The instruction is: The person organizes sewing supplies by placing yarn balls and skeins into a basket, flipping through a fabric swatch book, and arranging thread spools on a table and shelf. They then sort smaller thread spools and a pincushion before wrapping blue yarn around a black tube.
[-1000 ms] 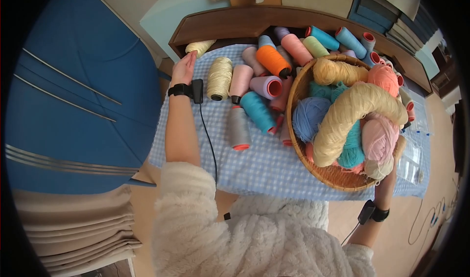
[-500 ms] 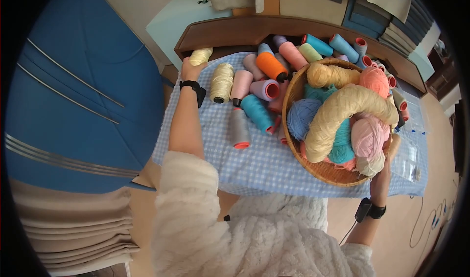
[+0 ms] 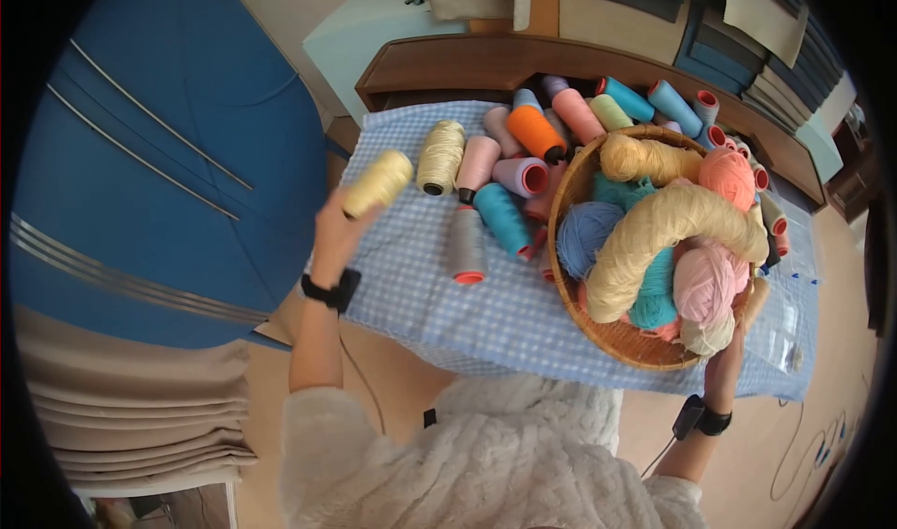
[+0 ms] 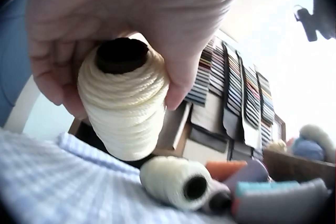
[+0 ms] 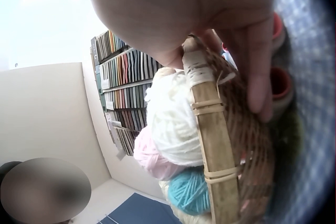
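In the head view the left hand point(image 3: 338, 235) grips a pale yellow spool point(image 3: 379, 183) above the left part of the checked cloth. The left wrist view shows fingers and thumb around that spool point(image 4: 126, 111), its dark core end facing the camera. A second cream spool point(image 3: 440, 158) lies on the cloth just to the right. At the right side of the wicker basket point(image 3: 620, 340), the right hand point(image 3: 727, 361) holds the rim. Seen from the right wrist, the thumb is by the rim point(image 5: 212, 140) and the fingers point(image 5: 259, 90) lie along the woven outside.
Yarn balls and a curved cream skein point(image 3: 654, 230) fill the basket. Spools in several colours, among them an orange one point(image 3: 536, 134) and a grey one point(image 3: 468, 246), lie left of and behind it. A wooden ledge point(image 3: 430, 64) borders the back; a blue panel point(image 3: 187, 183) stands at left.
The left hand has brought the pale yellow spool from the wooden ledge at the back left toward the person, over the cloth. The right hand has stayed at the basket rim.
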The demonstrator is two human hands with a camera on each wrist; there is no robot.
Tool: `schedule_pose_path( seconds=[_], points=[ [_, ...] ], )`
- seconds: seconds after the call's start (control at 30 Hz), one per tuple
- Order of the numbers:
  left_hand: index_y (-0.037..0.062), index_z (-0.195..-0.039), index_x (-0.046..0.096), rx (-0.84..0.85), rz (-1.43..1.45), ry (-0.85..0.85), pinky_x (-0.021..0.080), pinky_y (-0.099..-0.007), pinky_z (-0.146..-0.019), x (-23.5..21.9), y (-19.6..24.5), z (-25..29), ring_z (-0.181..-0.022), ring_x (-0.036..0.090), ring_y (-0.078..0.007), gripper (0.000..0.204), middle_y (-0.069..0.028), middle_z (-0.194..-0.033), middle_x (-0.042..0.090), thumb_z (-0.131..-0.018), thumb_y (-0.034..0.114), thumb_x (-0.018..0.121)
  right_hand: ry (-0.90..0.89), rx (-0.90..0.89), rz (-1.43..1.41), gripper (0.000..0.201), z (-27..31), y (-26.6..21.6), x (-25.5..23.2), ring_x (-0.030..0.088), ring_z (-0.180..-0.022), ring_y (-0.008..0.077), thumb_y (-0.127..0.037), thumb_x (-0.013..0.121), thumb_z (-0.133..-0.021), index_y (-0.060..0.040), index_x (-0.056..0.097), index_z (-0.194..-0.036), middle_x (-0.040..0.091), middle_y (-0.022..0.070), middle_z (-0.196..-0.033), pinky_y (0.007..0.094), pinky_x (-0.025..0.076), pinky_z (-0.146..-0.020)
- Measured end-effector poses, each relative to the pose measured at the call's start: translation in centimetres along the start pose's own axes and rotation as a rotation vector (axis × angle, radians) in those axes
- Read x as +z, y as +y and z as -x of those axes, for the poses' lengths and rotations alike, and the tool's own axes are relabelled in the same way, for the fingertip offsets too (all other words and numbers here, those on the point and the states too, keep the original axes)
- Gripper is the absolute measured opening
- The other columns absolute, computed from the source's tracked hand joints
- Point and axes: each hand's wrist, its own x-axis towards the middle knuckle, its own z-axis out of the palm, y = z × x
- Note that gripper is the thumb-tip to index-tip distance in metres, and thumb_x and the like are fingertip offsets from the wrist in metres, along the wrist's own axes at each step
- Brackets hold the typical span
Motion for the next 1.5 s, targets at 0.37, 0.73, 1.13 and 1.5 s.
schedule_pose_path(
  seconds=[0.37, 0.73, 1.13, 1.5],
  points=[
    [0.0028, -0.134, 0.061, 0.218, -0.002, -0.339, 0.039, -0.0367, -0.111, 2.0, -6.0, -12.3, -0.133, 0.051, -0.0298, 0.047, -0.0174, -0.144, 0.054, -0.099, 0.035, 0.061, 0.011, 0.009, -0.019, 0.05, -0.2, -0.2, -0.4, 0.048, -0.137, 0.0228, -0.025, 0.037, -0.11, -0.0009, 0.032, -0.153, 0.047, 0.0112, -0.151, 0.0382, 0.037, -0.115],
    [0.015, -0.157, 0.035, 0.151, -0.274, -0.567, 0.012, -0.0429, -0.125, 9.7, -13.0, -25.5, -0.156, 0.008, -0.0339, 0.073, -0.0204, -0.167, 0.013, -0.1, 0.057, 0.05, 0.1, 0.034, 0.024, 0.05, 0.5, -1.4, 1.1, 0.048, -0.137, 0.0217, -0.029, 0.035, -0.111, -0.0004, 0.035, -0.152, 0.048, 0.0106, -0.15, 0.0371, 0.038, -0.114],
    [-0.0027, -0.153, 0.031, -0.12, -0.14, -0.776, 0.06, -0.0401, -0.077, 5.6, 6.5, -16.1, -0.109, 0.066, -0.0383, 0.103, -0.0312, -0.128, 0.061, -0.082, 0.062, 0.069, -0.066, -0.03, 0.04, 0.046, 0.6, -1.7, 1.3, 0.052, -0.132, 0.0211, -0.016, 0.039, -0.106, 0.0008, 0.038, -0.149, 0.053, 0.0124, -0.144, 0.0354, 0.04, -0.111],
    [-0.0008, -0.148, 0.039, 0.136, 0.095, -0.525, 0.045, -0.035, -0.102, 5.5, 7.7, -14.6, -0.121, 0.061, -0.0301, 0.074, -0.0252, -0.132, 0.061, -0.091, 0.038, 0.063, -0.038, -0.069, -0.035, 0.047, 4.7, -3.4, 3.1, 0.056, -0.127, 0.0209, -0.006, 0.039, -0.101, 0.0015, 0.041, -0.147, 0.056, 0.0112, -0.14, 0.0357, 0.044, -0.108]
  ],
)
